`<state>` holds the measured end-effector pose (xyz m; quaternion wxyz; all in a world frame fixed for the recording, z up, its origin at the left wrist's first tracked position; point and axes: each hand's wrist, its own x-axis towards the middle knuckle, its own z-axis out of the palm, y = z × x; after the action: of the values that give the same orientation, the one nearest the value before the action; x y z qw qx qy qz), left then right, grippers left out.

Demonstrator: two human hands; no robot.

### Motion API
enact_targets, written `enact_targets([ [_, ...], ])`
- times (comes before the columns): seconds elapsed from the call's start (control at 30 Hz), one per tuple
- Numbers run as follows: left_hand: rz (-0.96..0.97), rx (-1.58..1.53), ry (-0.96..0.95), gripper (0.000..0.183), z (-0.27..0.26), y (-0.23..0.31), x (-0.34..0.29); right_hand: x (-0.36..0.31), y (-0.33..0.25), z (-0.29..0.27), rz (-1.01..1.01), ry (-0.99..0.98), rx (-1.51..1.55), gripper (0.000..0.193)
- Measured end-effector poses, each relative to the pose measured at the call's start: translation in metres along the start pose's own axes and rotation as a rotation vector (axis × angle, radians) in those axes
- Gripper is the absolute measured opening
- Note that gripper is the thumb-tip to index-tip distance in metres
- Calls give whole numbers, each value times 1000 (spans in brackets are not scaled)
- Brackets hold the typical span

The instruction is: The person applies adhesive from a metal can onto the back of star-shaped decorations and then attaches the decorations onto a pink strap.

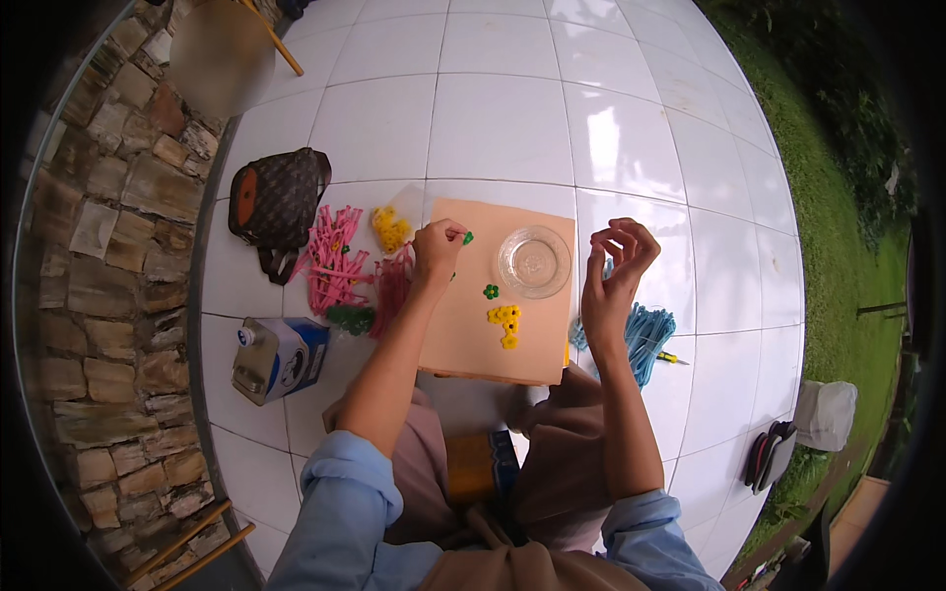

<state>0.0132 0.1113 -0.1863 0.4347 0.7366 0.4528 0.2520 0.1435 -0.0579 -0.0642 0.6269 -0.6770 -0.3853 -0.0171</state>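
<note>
Your left hand (437,248) pinched a green bead (467,237) at its fingertips above the board (473,335); your right hand (613,271), fingers loosely curled and empty, hovered just beyond the glass bowl (534,261).

Your left hand (437,248) pinches a green bead (468,237); a second green flower piece (491,292) and yellow flower pieces (506,323) lie on the tan board (463,335). Note pink sticks (335,261), darker red sticks (392,286), light-blue sticks (648,337), a clear glass dish (534,261), and a brown, apparently monogram-patterned bag (281,202). The floor tiles (503,128) are white.
</note>
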Motion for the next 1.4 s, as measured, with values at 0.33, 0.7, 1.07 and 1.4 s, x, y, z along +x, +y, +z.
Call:
enact_targets([
  [0.33, 228, 207, 166, 10, -7, 6, 9, -3, 13, 6, 96, -278, -176, 36],
  [0.7, 224, 472, -462, 25, 0, 28, -48, -24, 54, -3, 61, -646, -643, 36],
  [1.07, 263, 631, -461, 19, 15, 35, -48, -41, 68, 6, 16, -750, -820, 40],
  [1.4, 189, 470, -266, 15, -1, 46, -34, -38, 60, 8, -46, -709, -852, 38],
])
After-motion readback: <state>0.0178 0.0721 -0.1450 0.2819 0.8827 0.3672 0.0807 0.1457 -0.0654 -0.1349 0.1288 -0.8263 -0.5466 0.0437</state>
